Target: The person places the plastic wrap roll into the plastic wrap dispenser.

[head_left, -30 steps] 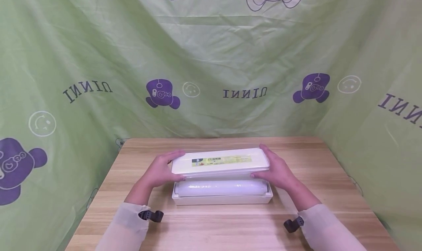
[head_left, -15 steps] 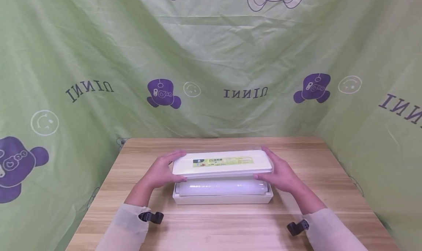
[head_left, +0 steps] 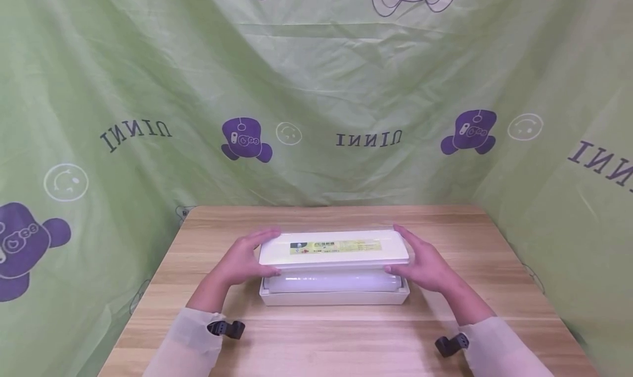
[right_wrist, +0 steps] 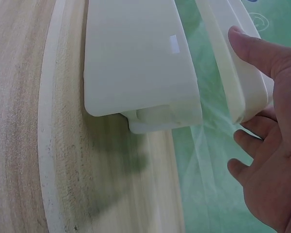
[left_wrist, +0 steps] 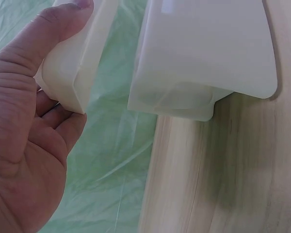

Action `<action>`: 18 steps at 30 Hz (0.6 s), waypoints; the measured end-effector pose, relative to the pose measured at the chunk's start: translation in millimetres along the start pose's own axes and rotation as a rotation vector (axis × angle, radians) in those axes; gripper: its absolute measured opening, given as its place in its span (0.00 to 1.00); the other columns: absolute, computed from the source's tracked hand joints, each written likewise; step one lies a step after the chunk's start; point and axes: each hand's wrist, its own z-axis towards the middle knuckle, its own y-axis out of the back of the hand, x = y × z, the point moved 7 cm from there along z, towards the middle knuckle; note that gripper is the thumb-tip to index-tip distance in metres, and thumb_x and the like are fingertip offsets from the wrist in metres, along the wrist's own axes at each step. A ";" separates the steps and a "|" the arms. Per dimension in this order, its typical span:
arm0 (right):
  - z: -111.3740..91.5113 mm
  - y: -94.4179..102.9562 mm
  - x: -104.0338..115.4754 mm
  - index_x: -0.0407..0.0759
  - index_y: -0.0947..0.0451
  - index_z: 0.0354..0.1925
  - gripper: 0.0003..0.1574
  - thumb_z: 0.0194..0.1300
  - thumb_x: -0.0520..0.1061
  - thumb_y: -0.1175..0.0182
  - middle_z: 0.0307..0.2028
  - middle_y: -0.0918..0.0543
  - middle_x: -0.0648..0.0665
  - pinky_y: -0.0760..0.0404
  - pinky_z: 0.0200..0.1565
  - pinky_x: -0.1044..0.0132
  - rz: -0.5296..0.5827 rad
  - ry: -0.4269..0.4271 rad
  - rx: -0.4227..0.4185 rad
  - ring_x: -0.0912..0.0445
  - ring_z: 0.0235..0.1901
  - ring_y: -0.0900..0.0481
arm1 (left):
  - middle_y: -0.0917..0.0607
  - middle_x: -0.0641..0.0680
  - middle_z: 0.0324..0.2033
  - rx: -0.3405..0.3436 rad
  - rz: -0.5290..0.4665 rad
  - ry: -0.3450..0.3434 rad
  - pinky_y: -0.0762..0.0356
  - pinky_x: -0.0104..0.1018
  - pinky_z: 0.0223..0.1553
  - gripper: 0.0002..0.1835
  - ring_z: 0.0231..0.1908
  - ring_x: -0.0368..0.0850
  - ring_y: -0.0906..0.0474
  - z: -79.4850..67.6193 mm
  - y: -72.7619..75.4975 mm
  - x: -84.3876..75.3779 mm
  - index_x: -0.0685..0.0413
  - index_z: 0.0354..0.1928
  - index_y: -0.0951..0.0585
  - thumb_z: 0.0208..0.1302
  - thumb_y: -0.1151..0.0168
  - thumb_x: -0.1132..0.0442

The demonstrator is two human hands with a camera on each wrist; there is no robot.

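Note:
A long white lid (head_left: 277,250) with a yellow-green label is held above a white cling film box (head_left: 333,298). Inside the box lies a roll of clear cling film (head_left: 336,281), its back part hidden under the lid. My left hand (head_left: 243,259) grips the lid's left end, thumb on the near side and fingers behind. At the right end my right hand (head_left: 424,262) grips it the same way. Both wrist views show a gap between the lid (left_wrist: 70,63) and the box (right_wrist: 140,58).
The box stands on a wood-grain table (head_left: 316,344). Behind and beside the table hangs a green printed curtain (head_left: 316,91). Dark wrist cameras (head_left: 451,344) sit at both sleeves.
The lid has come down a little toward the box and now lies more level, its right end lowered. Both hands keep hold of it; the right hand has shifted slightly right.

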 end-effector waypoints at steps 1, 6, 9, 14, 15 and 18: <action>-0.5 0.1 0.3 0.51 0.47 0.82 0.70 0.53 0.65 0.21 0.75 0.35 0.31 0.35 0.69 0.31 0.000 0.002 0.001 0.30 0.71 0.36 | 0.25 0.48 0.72 0.001 0.000 0.002 0.37 0.57 0.73 0.53 0.73 0.55 0.33 -0.8 0.1 -0.2 0.47 0.71 0.23 0.38 0.11 0.45; -3.0 1.0 0.8 0.50 0.46 0.82 0.68 0.54 0.65 0.22 0.75 0.35 0.31 0.34 0.68 0.31 -0.004 0.017 0.004 0.31 0.72 0.36 | 0.26 0.48 0.72 0.002 0.010 0.013 0.37 0.59 0.73 0.53 0.73 0.56 0.33 -4.3 0.3 -0.9 0.44 0.71 0.23 0.38 0.12 0.44; -4.2 1.6 0.5 0.51 0.45 0.82 0.68 0.54 0.66 0.22 0.75 0.34 0.32 0.34 0.68 0.31 -0.007 0.025 0.004 0.31 0.72 0.35 | 0.25 0.48 0.72 0.002 0.017 0.021 0.37 0.60 0.73 0.53 0.73 0.56 0.33 -6.3 0.0 -1.4 0.43 0.71 0.23 0.37 0.12 0.43; -7.3 2.6 -0.6 0.49 0.43 0.81 0.67 0.53 0.67 0.22 0.74 0.33 0.32 0.33 0.68 0.31 -0.014 0.039 -0.002 0.31 0.71 0.34 | 0.24 0.50 0.71 0.013 0.024 0.007 0.36 0.62 0.72 0.53 0.72 0.58 0.32 -9.2 -2.1 -2.5 0.43 0.71 0.22 0.38 0.12 0.42; -8.3 2.6 -1.0 0.48 0.43 0.80 0.67 0.53 0.68 0.22 0.74 0.32 0.32 0.33 0.68 0.31 -0.015 0.039 -0.003 0.31 0.71 0.34 | 0.24 0.50 0.71 0.018 0.023 0.006 0.36 0.61 0.72 0.53 0.72 0.58 0.32 -9.7 -2.7 -2.3 0.44 0.71 0.22 0.38 0.13 0.42; -11.6 1.7 -2.5 0.48 0.42 0.80 0.68 0.52 0.69 0.22 0.72 0.30 0.32 0.33 0.67 0.30 -0.007 0.036 0.003 0.31 0.70 0.33 | 0.25 0.49 0.71 0.030 0.028 0.008 0.36 0.60 0.72 0.53 0.72 0.56 0.32 -11.1 -4.6 -0.8 0.43 0.71 0.23 0.39 0.13 0.42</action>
